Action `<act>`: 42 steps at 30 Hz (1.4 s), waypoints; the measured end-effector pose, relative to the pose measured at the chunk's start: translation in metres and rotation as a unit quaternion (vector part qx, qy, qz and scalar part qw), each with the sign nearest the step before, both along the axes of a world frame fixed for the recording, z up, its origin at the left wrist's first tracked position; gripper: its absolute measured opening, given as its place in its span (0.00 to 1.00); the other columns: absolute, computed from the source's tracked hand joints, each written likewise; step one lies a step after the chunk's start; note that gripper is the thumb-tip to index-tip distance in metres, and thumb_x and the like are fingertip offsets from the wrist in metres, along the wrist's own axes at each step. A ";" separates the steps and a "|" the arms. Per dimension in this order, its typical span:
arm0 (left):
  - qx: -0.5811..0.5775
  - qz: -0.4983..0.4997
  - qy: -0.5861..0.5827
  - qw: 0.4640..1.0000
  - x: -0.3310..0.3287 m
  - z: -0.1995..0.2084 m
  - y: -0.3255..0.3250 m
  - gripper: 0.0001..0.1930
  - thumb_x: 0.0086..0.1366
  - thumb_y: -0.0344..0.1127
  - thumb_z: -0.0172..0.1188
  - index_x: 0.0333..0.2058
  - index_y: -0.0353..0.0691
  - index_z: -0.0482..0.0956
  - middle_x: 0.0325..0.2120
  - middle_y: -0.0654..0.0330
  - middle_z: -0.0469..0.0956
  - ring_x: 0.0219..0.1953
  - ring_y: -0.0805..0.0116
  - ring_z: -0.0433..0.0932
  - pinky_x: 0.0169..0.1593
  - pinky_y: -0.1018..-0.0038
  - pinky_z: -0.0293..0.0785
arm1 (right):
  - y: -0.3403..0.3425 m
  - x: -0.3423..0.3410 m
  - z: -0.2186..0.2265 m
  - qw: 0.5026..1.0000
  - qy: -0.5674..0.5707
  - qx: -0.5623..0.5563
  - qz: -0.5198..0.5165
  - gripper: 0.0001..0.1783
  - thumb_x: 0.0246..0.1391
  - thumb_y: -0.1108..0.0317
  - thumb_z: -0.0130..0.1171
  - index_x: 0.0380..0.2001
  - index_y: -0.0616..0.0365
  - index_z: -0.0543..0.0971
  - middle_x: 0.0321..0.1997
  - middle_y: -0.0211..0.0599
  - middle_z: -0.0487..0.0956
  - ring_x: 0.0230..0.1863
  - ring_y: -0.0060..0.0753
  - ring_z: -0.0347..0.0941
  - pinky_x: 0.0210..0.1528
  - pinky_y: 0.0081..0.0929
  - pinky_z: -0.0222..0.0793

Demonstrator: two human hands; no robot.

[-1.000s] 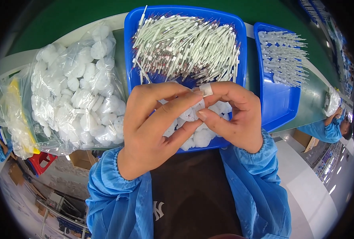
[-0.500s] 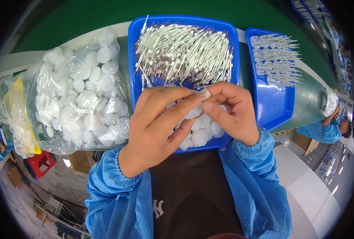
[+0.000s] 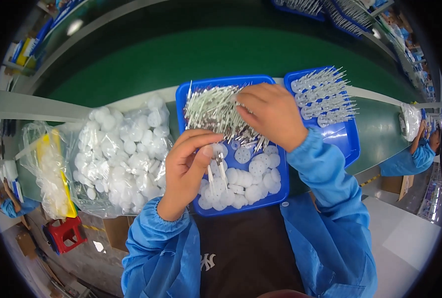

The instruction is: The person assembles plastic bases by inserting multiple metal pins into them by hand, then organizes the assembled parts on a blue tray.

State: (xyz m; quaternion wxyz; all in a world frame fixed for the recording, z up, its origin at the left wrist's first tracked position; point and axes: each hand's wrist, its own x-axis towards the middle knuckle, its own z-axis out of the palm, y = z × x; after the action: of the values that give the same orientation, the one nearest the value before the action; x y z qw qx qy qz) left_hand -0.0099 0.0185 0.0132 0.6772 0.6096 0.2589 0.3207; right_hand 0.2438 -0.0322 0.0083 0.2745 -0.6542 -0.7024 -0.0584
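Observation:
My left hand (image 3: 188, 166) is closed in a pinch, fingertips and thumb on a round white plastic disc (image 3: 220, 149). Two thin pale sticks (image 3: 222, 171) with dark bands hang down from that disc, over loose white perforated discs (image 3: 251, 185) in the near half of a blue tray (image 3: 211, 212). Bent but parted, the fingers of my right hand (image 3: 270, 114) reach over the heap of thin white sticks (image 3: 213, 107) in the tray's far half. The index fingertip and thumb show a gap, and I make out nothing held between them.
On the left lies a clear plastic bag (image 3: 124, 159) full of white discs, beside a yellow-edged bag (image 3: 54, 174). To the right, a second blue tray (image 3: 338, 141) holds rows of discs with sticks (image 3: 325, 97). Another person (image 3: 410, 154) sits far right; a red stool (image 3: 67, 233) stands lower left.
My hands were together at a small white piece and are now apart. The right has moved out over the stick heap; the left keeps a disc with sticks. The view has shifted.

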 end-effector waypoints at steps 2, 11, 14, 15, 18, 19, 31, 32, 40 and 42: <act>0.006 0.009 -0.001 1.000 0.001 -0.001 0.002 0.13 0.80 0.34 0.57 0.51 0.34 0.88 0.52 0.59 0.79 0.35 0.80 0.74 0.35 0.83 0.69 | 0.021 -0.010 -0.006 0.991 -0.116 -0.003 0.065 0.06 0.54 0.68 0.67 0.36 0.49 0.87 0.41 0.27 0.86 0.47 0.34 0.82 0.56 0.37 0.74; 0.014 -0.009 0.016 1.000 0.002 0.005 0.009 0.24 0.73 0.21 0.50 0.65 0.37 0.79 0.59 0.58 0.71 0.44 0.78 0.76 0.38 0.82 0.78 | -0.024 -0.012 0.000 0.979 0.205 0.015 -0.003 0.10 0.52 0.70 0.75 0.39 0.52 0.89 0.35 0.31 0.87 0.38 0.34 0.84 0.52 0.37 0.73; -0.012 0.007 0.020 1.000 0.016 0.003 0.008 0.22 0.74 0.20 0.55 0.64 0.37 0.80 0.55 0.60 0.74 0.46 0.78 0.78 0.38 0.82 0.79 | -0.042 -0.025 0.011 0.949 0.309 -0.015 0.053 0.12 0.51 0.73 0.75 0.40 0.54 0.89 0.29 0.29 0.86 0.29 0.33 0.81 0.45 0.35 0.74; -0.043 0.023 0.010 0.999 0.021 0.002 0.008 0.21 0.74 0.20 0.57 0.63 0.37 0.80 0.53 0.60 0.75 0.47 0.77 0.79 0.37 0.83 0.79 | -0.040 -0.027 0.012 0.961 0.264 0.022 0.079 0.14 0.49 0.74 0.75 0.42 0.54 0.89 0.24 0.29 0.83 0.23 0.32 0.78 0.41 0.32 0.74; 0.027 0.035 0.020 0.999 0.030 -0.001 0.009 0.16 0.76 0.26 0.61 0.60 0.33 0.80 0.49 0.59 0.81 0.45 0.74 0.83 0.38 0.82 0.81 | -0.046 -0.028 0.013 0.975 0.217 0.020 0.033 0.16 0.48 0.75 0.75 0.43 0.54 0.90 0.23 0.30 0.82 0.23 0.33 0.78 0.40 0.32 0.74; 0.024 0.032 0.015 0.999 0.032 -0.003 0.011 0.15 0.76 0.24 0.60 0.59 0.32 0.81 0.50 0.57 0.81 0.47 0.72 0.84 0.39 0.80 0.83 | -0.047 -0.025 0.007 0.977 0.207 0.038 0.025 0.17 0.48 0.75 0.75 0.44 0.54 0.90 0.21 0.30 0.81 0.22 0.34 0.77 0.38 0.32 0.74; 0.027 0.032 0.065 0.997 0.049 -0.013 0.019 0.16 0.72 0.19 0.60 0.56 0.34 0.81 0.54 0.57 0.83 0.50 0.73 0.83 0.43 0.80 0.84 | -0.044 -0.005 -0.010 0.956 0.293 -0.026 -0.002 0.16 0.50 0.75 0.76 0.45 0.55 0.90 0.18 0.30 0.78 0.20 0.32 0.76 0.34 0.31 0.72; 0.012 0.035 0.067 0.997 0.051 -0.012 0.019 0.16 0.72 0.19 0.60 0.56 0.34 0.81 0.54 0.56 0.85 0.50 0.74 0.83 0.44 0.80 0.84 | -0.043 -0.005 -0.010 0.955 0.296 -0.028 -0.003 0.16 0.50 0.75 0.76 0.45 0.55 0.90 0.18 0.30 0.78 0.20 0.32 0.76 0.34 0.31 0.72; 0.010 0.019 0.097 0.995 0.049 -0.015 0.018 0.14 0.78 0.23 0.55 0.60 0.32 0.75 0.56 0.52 0.85 0.50 0.75 0.84 0.42 0.83 0.81 | -0.037 -0.007 -0.007 0.973 0.231 -0.015 -0.003 0.16 0.51 0.74 0.76 0.45 0.53 0.90 0.22 0.27 0.83 0.22 0.30 0.79 0.38 0.30 0.73; -0.002 0.027 0.100 0.995 0.050 -0.014 0.018 0.14 0.79 0.23 0.55 0.60 0.32 0.75 0.56 0.52 0.86 0.49 0.76 0.85 0.42 0.84 0.80 | -0.037 -0.007 -0.007 0.977 0.213 -0.012 -0.003 0.15 0.51 0.73 0.76 0.45 0.52 0.90 0.23 0.27 0.84 0.23 0.29 0.79 0.38 0.29 0.73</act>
State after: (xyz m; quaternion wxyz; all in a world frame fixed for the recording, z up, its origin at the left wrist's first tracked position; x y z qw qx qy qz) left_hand 0.0404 0.0364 -0.0006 0.6404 0.6298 0.3424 0.2757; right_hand 0.2369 -0.0693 0.0008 0.4097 -0.6572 -0.6262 0.0898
